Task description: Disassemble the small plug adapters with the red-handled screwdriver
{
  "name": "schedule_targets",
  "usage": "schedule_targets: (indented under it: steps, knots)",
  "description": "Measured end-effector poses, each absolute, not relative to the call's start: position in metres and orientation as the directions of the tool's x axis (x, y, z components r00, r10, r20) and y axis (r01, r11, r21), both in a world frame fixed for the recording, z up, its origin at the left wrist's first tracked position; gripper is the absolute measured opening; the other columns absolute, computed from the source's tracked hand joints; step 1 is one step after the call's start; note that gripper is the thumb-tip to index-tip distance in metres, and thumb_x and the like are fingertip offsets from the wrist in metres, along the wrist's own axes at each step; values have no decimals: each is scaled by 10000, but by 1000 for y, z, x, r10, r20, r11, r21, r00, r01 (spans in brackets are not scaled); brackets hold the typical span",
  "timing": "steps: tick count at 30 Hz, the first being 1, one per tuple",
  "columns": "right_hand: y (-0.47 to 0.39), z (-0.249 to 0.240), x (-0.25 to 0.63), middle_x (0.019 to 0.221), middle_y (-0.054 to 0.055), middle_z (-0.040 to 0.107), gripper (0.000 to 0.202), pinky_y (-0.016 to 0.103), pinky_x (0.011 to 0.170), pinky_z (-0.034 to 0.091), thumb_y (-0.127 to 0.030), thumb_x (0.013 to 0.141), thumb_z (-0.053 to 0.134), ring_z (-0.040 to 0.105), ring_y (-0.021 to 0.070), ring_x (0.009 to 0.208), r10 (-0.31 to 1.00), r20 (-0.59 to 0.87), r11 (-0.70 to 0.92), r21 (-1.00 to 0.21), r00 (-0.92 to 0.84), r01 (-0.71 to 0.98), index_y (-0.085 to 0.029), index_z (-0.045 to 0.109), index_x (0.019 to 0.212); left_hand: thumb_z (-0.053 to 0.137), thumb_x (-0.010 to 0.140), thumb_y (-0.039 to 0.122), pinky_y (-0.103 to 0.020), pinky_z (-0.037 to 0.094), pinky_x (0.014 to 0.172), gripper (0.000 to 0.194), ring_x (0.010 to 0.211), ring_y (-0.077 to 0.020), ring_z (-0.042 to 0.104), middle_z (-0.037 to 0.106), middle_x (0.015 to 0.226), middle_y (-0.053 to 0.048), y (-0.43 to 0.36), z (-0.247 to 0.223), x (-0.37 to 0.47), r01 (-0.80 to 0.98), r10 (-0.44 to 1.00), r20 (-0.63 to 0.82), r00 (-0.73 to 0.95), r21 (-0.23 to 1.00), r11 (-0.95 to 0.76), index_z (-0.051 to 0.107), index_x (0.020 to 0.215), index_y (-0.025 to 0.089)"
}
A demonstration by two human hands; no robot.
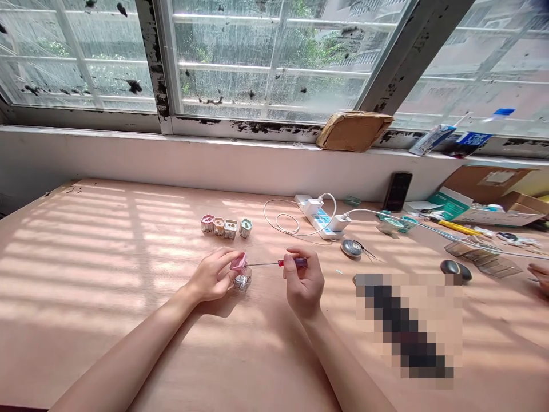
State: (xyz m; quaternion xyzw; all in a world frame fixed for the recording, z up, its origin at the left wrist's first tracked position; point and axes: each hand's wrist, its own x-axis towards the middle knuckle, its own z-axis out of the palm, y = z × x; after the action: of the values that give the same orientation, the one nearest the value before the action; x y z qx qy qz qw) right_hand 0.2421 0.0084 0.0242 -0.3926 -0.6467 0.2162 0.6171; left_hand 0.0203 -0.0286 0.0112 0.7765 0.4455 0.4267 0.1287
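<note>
Screwdriver work on a small cube at the worktop
Left hand clamped on pink-topped clear cube; right hand pinching red screwdriver, tip touching cube; four cubes behind.

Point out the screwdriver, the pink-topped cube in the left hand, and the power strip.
screwdriver (293, 262), head view, on its red handle.
pink-topped cube (239, 263), head view, on the pink top.
power strip (322, 220), head view, on its white body between the plugs.
</note>
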Motion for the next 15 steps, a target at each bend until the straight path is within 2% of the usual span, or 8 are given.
schedule_targets:
  steps: [15]
  knots:
    - [9, 22, 242, 756, -12, 609, 132, 266, 518, 486, -340, 973, 588, 610, 142, 582, 776, 629, 604, -764, 53, 228, -223, 604, 1030, 518, 944, 214, -351, 541, 886, 365, 1017, -233, 661, 693, 1117, -109, -28, 11, 19, 583, 804, 543, 242, 581, -568, 609, 1295, 182]
